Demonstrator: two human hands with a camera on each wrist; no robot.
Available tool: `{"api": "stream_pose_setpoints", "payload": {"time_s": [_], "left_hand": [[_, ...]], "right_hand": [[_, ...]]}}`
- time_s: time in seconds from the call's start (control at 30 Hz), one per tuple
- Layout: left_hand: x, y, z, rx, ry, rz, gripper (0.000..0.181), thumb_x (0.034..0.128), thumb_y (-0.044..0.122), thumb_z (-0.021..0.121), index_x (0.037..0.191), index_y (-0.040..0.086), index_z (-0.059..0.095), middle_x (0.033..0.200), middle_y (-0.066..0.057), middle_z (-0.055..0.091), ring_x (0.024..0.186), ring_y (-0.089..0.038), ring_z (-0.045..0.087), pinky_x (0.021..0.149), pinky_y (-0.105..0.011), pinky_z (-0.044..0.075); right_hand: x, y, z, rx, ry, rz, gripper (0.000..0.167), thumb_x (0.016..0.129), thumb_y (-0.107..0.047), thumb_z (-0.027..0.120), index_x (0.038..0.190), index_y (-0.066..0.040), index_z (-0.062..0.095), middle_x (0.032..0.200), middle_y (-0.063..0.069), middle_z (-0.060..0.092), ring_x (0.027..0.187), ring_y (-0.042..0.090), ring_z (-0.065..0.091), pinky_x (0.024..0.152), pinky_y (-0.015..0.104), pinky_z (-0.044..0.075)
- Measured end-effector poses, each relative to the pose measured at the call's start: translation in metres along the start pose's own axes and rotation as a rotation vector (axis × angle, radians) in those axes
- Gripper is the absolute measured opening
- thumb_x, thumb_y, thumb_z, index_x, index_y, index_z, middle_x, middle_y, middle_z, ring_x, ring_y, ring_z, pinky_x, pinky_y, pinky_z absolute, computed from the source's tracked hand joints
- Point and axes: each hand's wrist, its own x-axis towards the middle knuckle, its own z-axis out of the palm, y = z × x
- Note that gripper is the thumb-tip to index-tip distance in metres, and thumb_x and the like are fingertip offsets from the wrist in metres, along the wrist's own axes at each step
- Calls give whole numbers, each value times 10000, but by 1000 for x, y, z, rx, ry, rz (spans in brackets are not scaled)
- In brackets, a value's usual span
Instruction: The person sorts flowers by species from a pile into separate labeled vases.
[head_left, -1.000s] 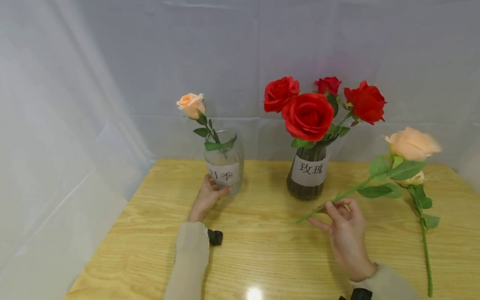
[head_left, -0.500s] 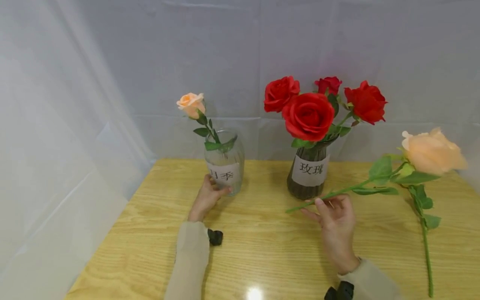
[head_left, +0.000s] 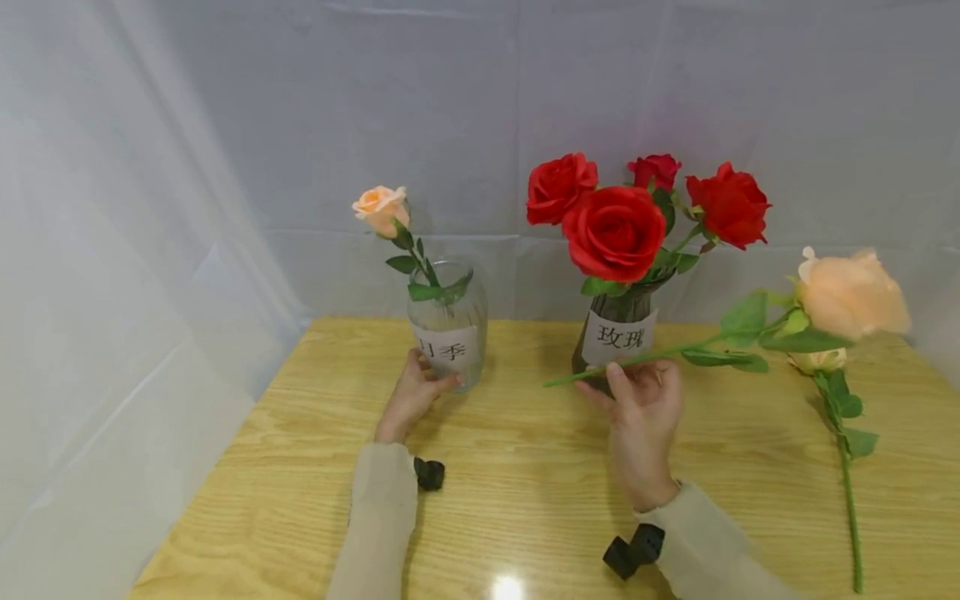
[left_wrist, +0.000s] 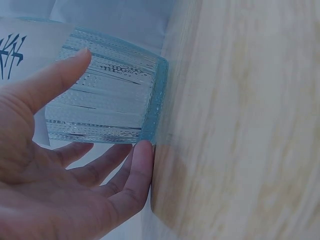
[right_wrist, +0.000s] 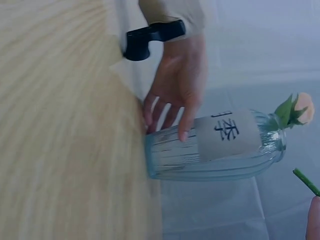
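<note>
My left hand [head_left: 412,396] holds the lower part of a clear glass vase [head_left: 474,317], thumb on its front and fingers at its left side. The left wrist view shows that thumb and the fingers against the ribbed glass [left_wrist: 115,95]. One peach rose [head_left: 382,210] stands in this vase, leaning left. My right hand [head_left: 645,417] pinches the green stem of a larger peach rose [head_left: 853,293] between thumb and fingers. Its bloom points right; its cut end points left, in front of the dark vase. In the right wrist view the stem tip [right_wrist: 306,181] is apart from the clear vase.
A dark vase [head_left: 583,354] with several red roses [head_left: 615,233] stands right of the clear one, partly behind my right hand. Another peach rose [head_left: 847,475] lies on the wooden table [head_left: 480,500] at the right. White sheeting [head_left: 450,108] hangs behind.
My right hand has moved left and a little away from me with the peach rose, whose stem end now crosses the dark vase's base. My left hand has stayed on the clear vase.
</note>
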Motion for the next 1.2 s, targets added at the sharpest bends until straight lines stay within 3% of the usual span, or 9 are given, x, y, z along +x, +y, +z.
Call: {"api": "stream_pose_setpoints", "payload": {"time_s": [0.23, 0.47, 0.63, 0.9, 1.0, 1.2], "left_hand": [[0, -1, -2, -12, -3, -4, 830, 934, 95, 710, 1548, -42, 169, 1510, -304, 323, 1347, -462, 410, 1063, -557, 409], [2, -2, -2, -10, -3, 9, 822, 933, 90, 710, 1539, -63, 176, 1499, -325, 328, 1338, -480, 416, 1056, -566, 413], [2, -1, -1, -3, 0, 1, 812, 935, 89, 707, 1538, -52, 182, 1499, -314, 335, 1337, -468, 423, 1054, -556, 419], [2, 0, -2, -2, -8, 2, 827, 939, 96, 706, 1542, -68, 163, 1501, -330, 328, 1349, -478, 406, 1064, -564, 406], [2, 0, -2, 5, -6, 6, 827, 938, 98, 706, 1538, -74, 164, 1497, -335, 332, 1345, -482, 409, 1059, -566, 409], [2, -1, -1, -8, -9, 9, 813, 940, 83, 698, 1533, -80, 167, 1497, -340, 329, 1342, -486, 410, 1055, -564, 414]], "right_hand": [[9, 5, 21, 95, 7, -48, 170, 988, 113, 545, 1106, 13, 475, 1023, 170, 519, 868, 256, 623, 725, 442, 612], [16, 14, 41, 133, 127, -22, 172, 986, 99, 560, 1023, -32, 453, 952, 106, 498, 788, 201, 552, 715, 439, 614], [20, 17, 50, 141, 165, -27, 202, 985, 94, 563, 990, -56, 427, 913, 88, 476, 756, 197, 514, 708, 443, 614], [24, 21, 65, 192, 265, -41, 208, 967, 152, 527, 962, -26, 419, 894, 96, 443, 741, 181, 489, 680, 439, 615], [22, 23, 71, 184, 257, -51, 199, 966, 142, 553, 1003, -23, 446, 948, 116, 478, 808, 197, 521, 693, 442, 614], [13, 31, 79, 97, 144, -138, 190, 976, 107, 569, 1091, -11, 474, 999, 123, 537, 903, 255, 601, 745, 449, 609]]}}
